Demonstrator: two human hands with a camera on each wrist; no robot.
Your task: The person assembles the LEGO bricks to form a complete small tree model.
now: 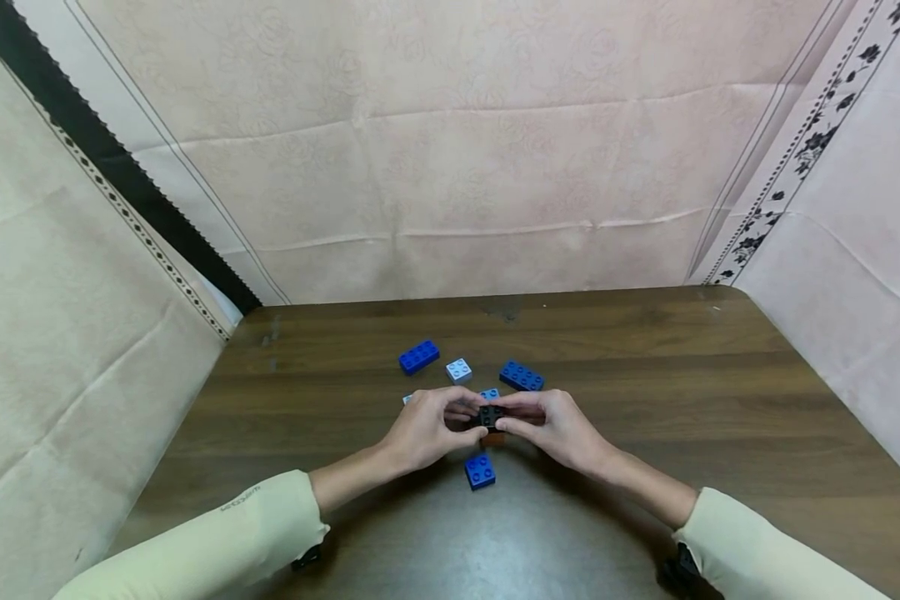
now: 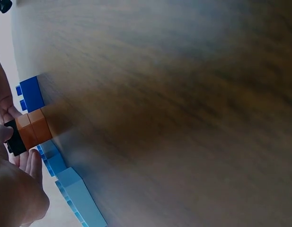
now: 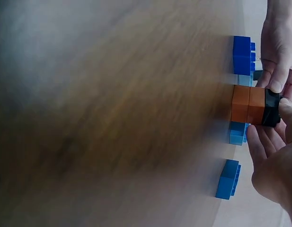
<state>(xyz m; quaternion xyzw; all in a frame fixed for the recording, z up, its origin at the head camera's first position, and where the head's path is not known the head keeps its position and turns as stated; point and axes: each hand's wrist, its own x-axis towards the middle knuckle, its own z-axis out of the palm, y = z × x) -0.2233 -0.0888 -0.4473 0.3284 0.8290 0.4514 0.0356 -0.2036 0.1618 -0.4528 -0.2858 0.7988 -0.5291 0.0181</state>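
Observation:
A black brick (image 1: pixel 490 417) sits on top of two stacked orange bricks (image 3: pixel 248 105), which stand on the table. My left hand (image 1: pixel 422 429) pinches the black brick from the left, thumb in front and fingers behind. From the right, my right hand (image 1: pixel 558 427) grips the same brick between thumb and fingers. In the head view the hands mostly hide the orange bricks. A blue brick (image 1: pixel 480 471) lies just in front of the stack, and a light blue brick (image 1: pixel 489 393) is close behind it, partly covered by fingers.
Farther back on the wooden table (image 1: pixel 645 350) lie a long blue brick (image 1: pixel 418 357), a pale blue brick (image 1: pixel 458 371) and another long blue brick (image 1: pixel 522 376). A light blue piece (image 1: pixel 407 399) peeks out behind the left hand. A cloth (image 1: pixel 450 183) hangs beyond the far edge.

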